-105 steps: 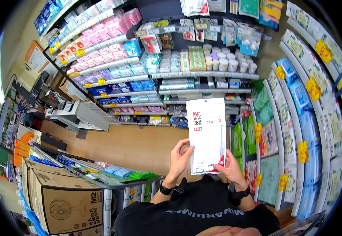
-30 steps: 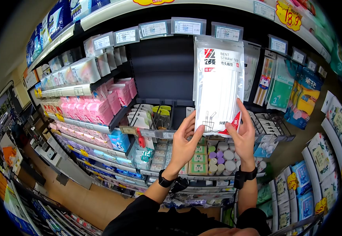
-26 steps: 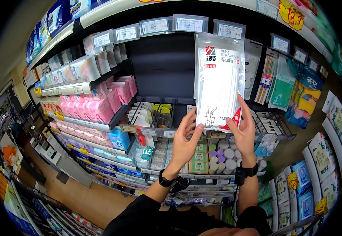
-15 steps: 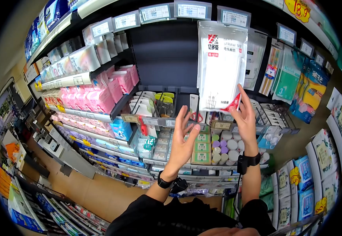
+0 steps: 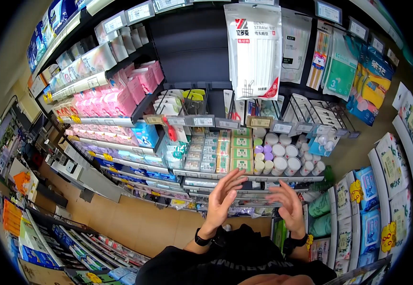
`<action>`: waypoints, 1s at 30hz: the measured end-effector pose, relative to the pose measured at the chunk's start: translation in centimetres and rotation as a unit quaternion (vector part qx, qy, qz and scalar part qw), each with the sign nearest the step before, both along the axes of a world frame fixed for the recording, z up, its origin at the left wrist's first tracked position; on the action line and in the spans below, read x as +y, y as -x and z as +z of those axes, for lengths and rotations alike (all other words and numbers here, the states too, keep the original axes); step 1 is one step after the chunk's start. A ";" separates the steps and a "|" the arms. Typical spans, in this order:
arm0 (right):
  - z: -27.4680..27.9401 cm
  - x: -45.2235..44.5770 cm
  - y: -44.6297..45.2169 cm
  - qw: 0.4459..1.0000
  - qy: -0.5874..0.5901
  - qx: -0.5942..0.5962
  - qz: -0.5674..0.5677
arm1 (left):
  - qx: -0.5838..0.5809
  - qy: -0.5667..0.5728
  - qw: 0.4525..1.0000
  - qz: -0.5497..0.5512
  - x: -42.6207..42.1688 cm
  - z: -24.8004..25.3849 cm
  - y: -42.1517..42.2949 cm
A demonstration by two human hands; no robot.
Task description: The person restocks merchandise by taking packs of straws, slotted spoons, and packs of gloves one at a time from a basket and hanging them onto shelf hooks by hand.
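Note:
My left hand [image 5: 221,202] is raised in front of the lower shelf, fingers apart and holding nothing. Across from it, my right hand [image 5: 287,206] is also open, its fingers spread and slightly curled. Above both hands hangs a white pack of bent straws [image 5: 255,57] on the rack, apart from my fingers. Nearest behind my hands are green-and-white boxes [image 5: 242,154] and round white-lidded containers [image 5: 279,164] on the shelf.
Pink packs [image 5: 116,102] fill shelves on the left. To the right of the straws hang a green pack [image 5: 342,66] and a blue-and-yellow pack [image 5: 370,88]. Wipes packs [image 5: 369,183] line the right side. Tan floor [image 5: 135,209] shows at lower left.
My right hand has come away from the straw pack and dropped lower. My left hand has lowered too. The pack now hangs straight, and the view has shifted.

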State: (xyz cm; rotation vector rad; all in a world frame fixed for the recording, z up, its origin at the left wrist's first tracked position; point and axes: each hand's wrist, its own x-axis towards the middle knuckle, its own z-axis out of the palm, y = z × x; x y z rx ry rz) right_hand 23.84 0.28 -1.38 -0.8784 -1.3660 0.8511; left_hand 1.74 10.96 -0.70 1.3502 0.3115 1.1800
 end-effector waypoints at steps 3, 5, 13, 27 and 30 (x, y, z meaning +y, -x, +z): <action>-2.7 -3.4 -0.5 0.999 0.024 0.023 -0.021 | 0.013 0.042 0.999 0.018 -3.2 -1.6 0.3; -3.3 -5.5 -0.7 0.998 0.033 0.037 -0.045 | 0.027 0.063 0.997 0.036 -5.2 -2.4 0.6; -2.7 -13.1 1.3 0.995 0.041 0.084 -0.016 | 0.051 0.116 0.991 0.041 -14.0 -4.1 1.2; -4.5 -25.9 5.7 0.987 0.091 0.129 0.029 | 0.079 0.167 0.983 0.007 -27.3 -6.1 3.9; -4.3 -28.6 6.2 0.990 0.080 0.113 0.002 | 0.085 0.148 0.985 -0.036 -28.4 -5.8 3.5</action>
